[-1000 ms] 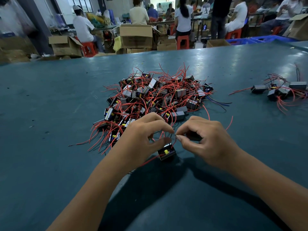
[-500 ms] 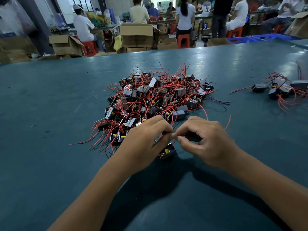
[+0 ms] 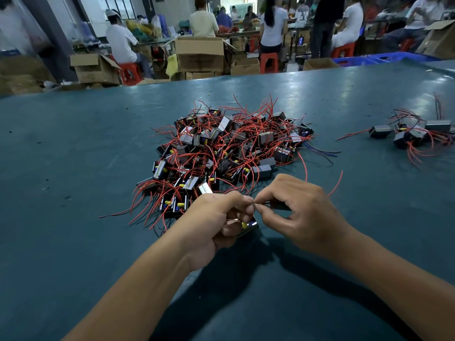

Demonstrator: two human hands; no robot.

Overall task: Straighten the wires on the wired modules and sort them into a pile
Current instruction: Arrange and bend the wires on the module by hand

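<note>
A big tangled heap of small black wired modules (image 3: 229, 148) with red wires lies mid-table. Just in front of it my left hand (image 3: 216, 225) grips one module (image 3: 248, 227), whose yellow and silver face shows below the fingers. My right hand (image 3: 300, 215) pinches that module's wire right at my left fingertips, and a dark part shows under its fingers. A red wire (image 3: 336, 183) curves up past my right hand. A smaller group of modules with straighter wires (image 3: 413, 136) lies at the far right.
The blue-green table (image 3: 73, 193) spreads wide on all sides. Beyond its far edge stand cardboard boxes (image 3: 199, 55), red stools, blue crates (image 3: 384, 57) and several seated or standing people.
My left hand has curled tighter round the module and lifted it a little. Both hands' fingertips have come together on the wire. The heaps have not moved.
</note>
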